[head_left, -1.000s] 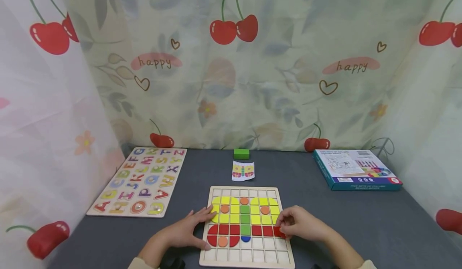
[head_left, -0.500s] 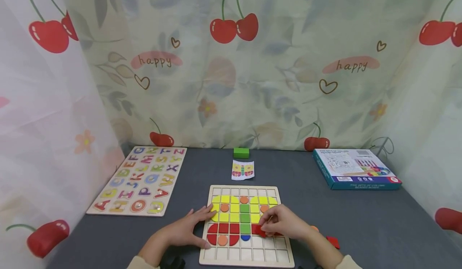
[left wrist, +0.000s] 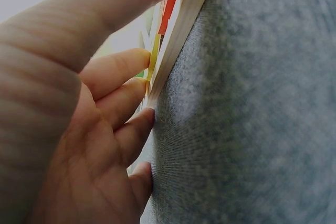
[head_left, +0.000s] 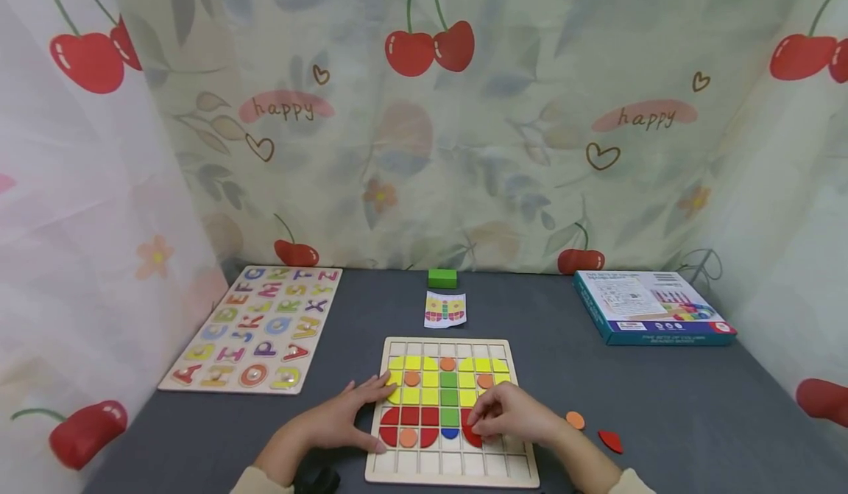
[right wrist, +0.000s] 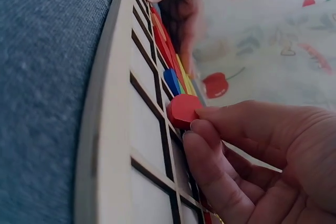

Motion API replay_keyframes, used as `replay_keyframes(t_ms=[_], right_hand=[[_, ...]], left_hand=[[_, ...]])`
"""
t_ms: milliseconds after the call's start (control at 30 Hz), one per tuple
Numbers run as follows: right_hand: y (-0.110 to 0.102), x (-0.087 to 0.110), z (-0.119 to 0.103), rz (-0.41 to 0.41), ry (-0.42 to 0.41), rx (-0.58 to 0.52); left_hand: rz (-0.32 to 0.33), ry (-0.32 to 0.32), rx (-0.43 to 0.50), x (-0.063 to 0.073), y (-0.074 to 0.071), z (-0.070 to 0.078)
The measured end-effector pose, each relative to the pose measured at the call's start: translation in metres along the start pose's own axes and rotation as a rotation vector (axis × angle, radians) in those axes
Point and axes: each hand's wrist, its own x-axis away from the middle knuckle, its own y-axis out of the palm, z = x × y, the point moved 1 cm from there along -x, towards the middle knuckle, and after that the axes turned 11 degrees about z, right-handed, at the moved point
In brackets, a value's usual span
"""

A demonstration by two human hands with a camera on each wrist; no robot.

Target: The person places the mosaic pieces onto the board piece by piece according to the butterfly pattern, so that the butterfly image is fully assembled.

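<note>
A wooden grid board (head_left: 450, 478) lies on the table, filled in its upper rows with yellow, green, orange and red tiles. My left hand (head_left: 339, 419) rests along its left edge, fingers extended, with fingertips at the rim and a yellow tile and the thumb near the lower left corner. Between thumb and fingertips, my right hand (head_left: 515, 414) pinches a red tile with a rounded side (right wrist: 185, 109). That tile is at a cell just right of the blue half-round tile (head_left: 450, 433). The right hand covers part of the red row behind it.
An orange disc (head_left: 575, 420) and a red quarter-round tile (head_left: 610, 442) lie right of the board. Beyond it are a butterfly pattern card (head_left: 445, 310) and a green block (head_left: 442, 279). A letter puzzle board (head_left: 252, 332) lies left, a flat box (head_left: 652, 308) back right.
My right hand has moved left from the board's right edge to beside the blue tile, a red tile in its fingers. The loose orange and red tiles have come into sight. The left hand stays put.
</note>
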Motion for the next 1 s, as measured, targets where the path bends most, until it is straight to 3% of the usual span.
replay_keyframes(t_ms=[567,867,1000], right_hand=[[0.0,0.008,-0.004,0.044,-0.07,0.161],[-0.031,0.018,0.005,0.138,-0.084,0.229],[-0.05,0.023,0.017,0.186,-0.039,0.233]], left_hand=[[-0.003,-0.004,0.006,0.0,0.0,0.0],[0.006,0.003,0.007,0.001,0.001,-0.001],[0.007,0.009,0.005,0.0,0.0,-0.001]])
